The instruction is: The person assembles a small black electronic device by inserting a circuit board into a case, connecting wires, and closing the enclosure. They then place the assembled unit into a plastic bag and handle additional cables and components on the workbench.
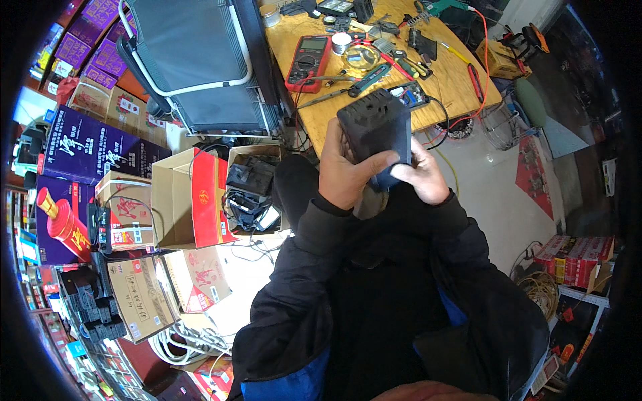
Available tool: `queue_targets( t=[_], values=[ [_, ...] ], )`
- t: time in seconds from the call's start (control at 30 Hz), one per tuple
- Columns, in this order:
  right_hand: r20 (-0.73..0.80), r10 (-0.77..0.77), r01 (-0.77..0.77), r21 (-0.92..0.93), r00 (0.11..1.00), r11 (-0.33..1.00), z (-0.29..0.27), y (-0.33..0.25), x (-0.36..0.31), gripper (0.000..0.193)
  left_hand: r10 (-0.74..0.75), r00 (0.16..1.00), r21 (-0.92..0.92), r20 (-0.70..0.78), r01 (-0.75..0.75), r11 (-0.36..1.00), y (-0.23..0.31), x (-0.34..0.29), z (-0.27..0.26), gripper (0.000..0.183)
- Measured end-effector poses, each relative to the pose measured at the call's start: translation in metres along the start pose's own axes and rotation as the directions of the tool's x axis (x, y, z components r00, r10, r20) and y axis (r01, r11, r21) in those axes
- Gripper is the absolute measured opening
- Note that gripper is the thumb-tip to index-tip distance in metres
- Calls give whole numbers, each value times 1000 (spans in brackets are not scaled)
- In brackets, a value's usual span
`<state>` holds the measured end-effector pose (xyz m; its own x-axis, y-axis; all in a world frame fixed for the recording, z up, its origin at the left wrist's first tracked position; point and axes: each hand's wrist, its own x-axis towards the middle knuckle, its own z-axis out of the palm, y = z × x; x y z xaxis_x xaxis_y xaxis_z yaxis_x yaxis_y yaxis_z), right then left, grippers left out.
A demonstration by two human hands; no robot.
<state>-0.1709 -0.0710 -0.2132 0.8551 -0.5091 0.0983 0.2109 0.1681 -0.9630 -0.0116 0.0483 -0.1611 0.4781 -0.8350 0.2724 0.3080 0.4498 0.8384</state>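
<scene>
Held in front of me at the table's near edge is a black box-shaped device [381, 130] with socket-like openings on its upper end. My left hand [348, 167] grips its left side, with the thumb across the near face. Around its lower right side closes my right hand [424, 175], its thumb pressed on the near face. The fingers behind the device are partly hidden. Just beyond it on the wooden table [319, 119] lie a small electronic part with a black cable [413, 95] and a teal-handled tool [370, 80].
A red multimeter [311, 61], a yellow ring-shaped roll [361, 59], a small round tin [342, 43] and several hand tools crowd the table. A folded chair [194, 60] stands at left. Below it, open cardboard boxes [175, 194] sit beside a box of cables [254, 194].
</scene>
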Motion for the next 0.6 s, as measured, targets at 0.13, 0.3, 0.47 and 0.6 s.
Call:
queue_targets(
  t=[0.13,0.3,0.47,0.6],
  values=[
    [183,110,-166,321,977,933,2,-7,-1,58,-371,928,-379,43,359,853,-5,-5,-15,74],
    [16,18,-19,32,1000,999,19,-12,3,57,-215,976,-136,-32,209,969,-15,-7,-20,71],
    [-90,40,-48,-87,995,995,25,-23,3,54,-132,974,140,-182,159,977,-17,-5,-22,62],
    [-251,4,64,260,968,963,3,-37,7,45,-422,874,-430,-243,293,854,-7,4,-51,77]
  ],
)
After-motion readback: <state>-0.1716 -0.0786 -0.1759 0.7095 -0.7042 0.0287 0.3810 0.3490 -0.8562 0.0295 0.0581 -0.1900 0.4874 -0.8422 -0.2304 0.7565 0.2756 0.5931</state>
